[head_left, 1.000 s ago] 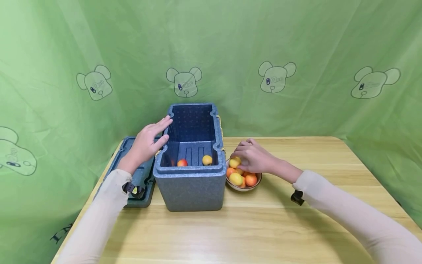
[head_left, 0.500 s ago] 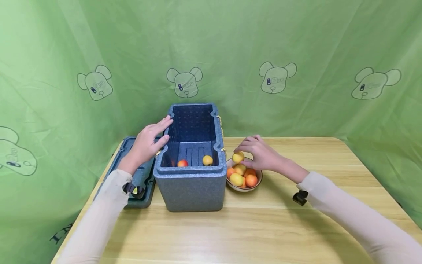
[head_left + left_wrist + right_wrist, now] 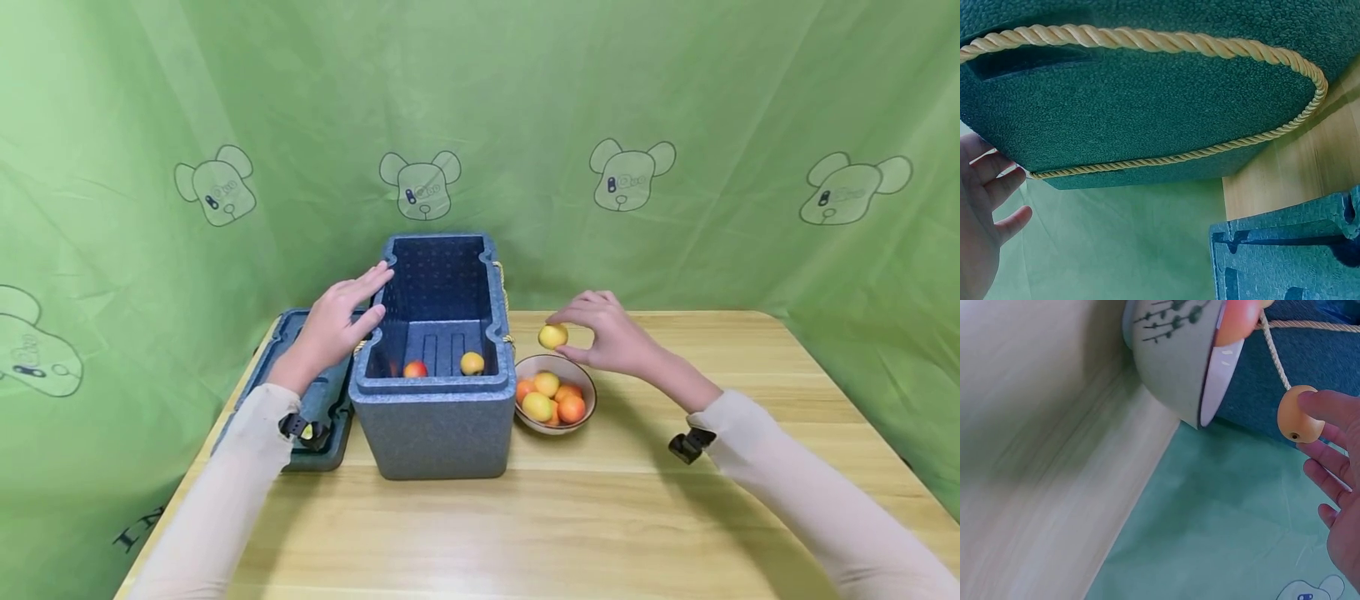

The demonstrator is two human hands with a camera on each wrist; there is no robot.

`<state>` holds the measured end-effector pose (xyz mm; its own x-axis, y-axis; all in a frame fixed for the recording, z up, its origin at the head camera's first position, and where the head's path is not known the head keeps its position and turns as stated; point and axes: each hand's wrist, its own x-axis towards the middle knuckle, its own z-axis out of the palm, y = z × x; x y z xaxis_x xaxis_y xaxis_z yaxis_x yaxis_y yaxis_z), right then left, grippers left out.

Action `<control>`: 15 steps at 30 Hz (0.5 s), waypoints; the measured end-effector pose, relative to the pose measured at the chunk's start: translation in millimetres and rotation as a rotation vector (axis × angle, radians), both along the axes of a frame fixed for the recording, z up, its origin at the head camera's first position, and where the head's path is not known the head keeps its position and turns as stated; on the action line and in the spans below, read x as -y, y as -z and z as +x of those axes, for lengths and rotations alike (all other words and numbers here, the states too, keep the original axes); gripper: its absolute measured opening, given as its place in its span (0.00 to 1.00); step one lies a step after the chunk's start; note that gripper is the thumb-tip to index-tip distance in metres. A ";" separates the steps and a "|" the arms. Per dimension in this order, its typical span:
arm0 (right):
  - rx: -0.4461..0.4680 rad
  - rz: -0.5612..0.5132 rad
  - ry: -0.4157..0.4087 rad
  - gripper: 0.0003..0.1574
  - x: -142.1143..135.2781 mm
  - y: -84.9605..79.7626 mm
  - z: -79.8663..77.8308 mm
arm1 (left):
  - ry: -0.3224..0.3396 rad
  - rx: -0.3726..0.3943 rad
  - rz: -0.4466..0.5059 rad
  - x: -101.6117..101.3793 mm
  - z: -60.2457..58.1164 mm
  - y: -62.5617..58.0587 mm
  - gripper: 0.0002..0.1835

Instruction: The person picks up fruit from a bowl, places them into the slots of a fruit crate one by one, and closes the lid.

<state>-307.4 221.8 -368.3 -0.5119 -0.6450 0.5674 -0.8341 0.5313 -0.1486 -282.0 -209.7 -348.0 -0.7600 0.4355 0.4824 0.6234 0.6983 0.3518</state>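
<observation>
My right hand pinches a small round yellow fruit between thumb and fingertips, held above the far side of a bowl. In the right wrist view, the same yellow fruit shows a dark spot at its end. Several orange and yellow fruits are heaped in the bowl, such as an orange one. My left hand, fingers extended, rests at the left rim of a grey foam box. Inside the box lie a red fruit and a yellow fruit.
The box's lid lies on the wooden table left of the box, under my left forearm. A twisted rope handle hangs along the box's left side. Green cloth surrounds the table at the back and sides.
My right hand has lifted the yellow fruit up out of the bowl's heap and drawn it slightly right and back. The left hand stays at the box rim.
</observation>
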 end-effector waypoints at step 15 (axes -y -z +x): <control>-0.057 -0.171 0.024 0.28 -0.7 -41.5 -2.4 | 0.000 -0.003 0.010 -0.6 0.8 -0.3 0.31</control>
